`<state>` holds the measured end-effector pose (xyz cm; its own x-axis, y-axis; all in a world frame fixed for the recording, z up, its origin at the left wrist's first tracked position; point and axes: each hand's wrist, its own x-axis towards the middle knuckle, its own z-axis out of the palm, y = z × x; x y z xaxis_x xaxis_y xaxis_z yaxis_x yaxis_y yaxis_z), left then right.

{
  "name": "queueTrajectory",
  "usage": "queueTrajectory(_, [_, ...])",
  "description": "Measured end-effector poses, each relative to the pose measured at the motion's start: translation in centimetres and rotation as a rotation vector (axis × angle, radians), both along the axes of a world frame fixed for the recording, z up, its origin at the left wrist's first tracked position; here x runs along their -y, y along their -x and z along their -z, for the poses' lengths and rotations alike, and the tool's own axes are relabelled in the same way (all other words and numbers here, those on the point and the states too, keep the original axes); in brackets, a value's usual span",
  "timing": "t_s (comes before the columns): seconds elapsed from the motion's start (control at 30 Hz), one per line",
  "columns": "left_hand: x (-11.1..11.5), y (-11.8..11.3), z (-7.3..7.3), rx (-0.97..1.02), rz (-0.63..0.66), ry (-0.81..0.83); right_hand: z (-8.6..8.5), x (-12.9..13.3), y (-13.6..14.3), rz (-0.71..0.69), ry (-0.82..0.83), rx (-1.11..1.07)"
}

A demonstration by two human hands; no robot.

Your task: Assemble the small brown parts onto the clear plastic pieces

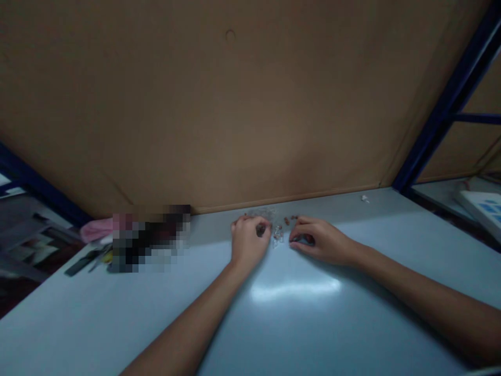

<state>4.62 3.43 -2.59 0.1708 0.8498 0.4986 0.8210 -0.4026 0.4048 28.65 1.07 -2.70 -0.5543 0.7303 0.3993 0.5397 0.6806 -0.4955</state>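
Observation:
My left hand (250, 241) rests on the pale table with its fingers curled and the thumb meeting the fingertips. A dark brown bit shows in the gap of that curl, but what the fingers grip is too small to make out. Just beyond it lies crumpled clear plastic (266, 212). Between the hands sits a little cluster of clear and brown pieces (278, 235). Several small brown pieces (287, 221) lie close to the fingertips of my right hand (321, 241). Its thumb and forefinger come together in a pinch at the tabletop; anything between them is hidden.
The table (305, 329) ends at a brown board (250, 120) framed by blue posts (438, 115). On the left are a pink cloth (96, 228), a dark flat object (82, 262) and a blurred-out patch. A small white scrap (365, 198) lies at the back right.

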Motion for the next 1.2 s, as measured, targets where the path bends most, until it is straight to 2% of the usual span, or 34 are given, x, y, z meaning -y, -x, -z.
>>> queueTrajectory(0.27, [0.1,-0.2,0.1,-0.007,0.008,0.006,1.2,-1.0,-0.4,-0.018,0.026,-0.033])
queueTrajectory(0.47, [-0.1,-0.1,-0.3,0.133,0.035,-0.005,1.3,-1.2,-0.3,-0.008,0.009,-0.057])
queueTrajectory(0.57, [-0.2,0.4,-1.0,0.173,-0.045,-0.065,1.0,-1.0,-0.3,0.011,0.001,-0.064])
queueTrajectory(0.7, [-0.5,1.6,-2.1,0.008,-0.16,-0.137,0.8,-0.9,-0.2,0.029,0.005,-0.064])
queueTrajectory(0.8, [-1.2,2.9,-2.5,-0.097,-0.15,-0.094,0.9,-1.0,-0.2,0.03,0.003,-0.06])
queueTrajectory(0.97, [-2.3,4.5,-3.0,-0.176,-0.011,-0.01,1.2,-1.2,-0.4,0.022,-0.008,-0.066])
queueTrajectory(1.07, [-2.5,4.9,-3.3,-0.222,-0.041,-0.022,1.4,-1.3,-0.4,0.026,-0.01,-0.07])
queueTrajectory(1.2, [-2.5,5.2,-3.4,-0.301,-0.08,0.041,1.5,-1.3,-0.5,0.026,-0.013,-0.07])
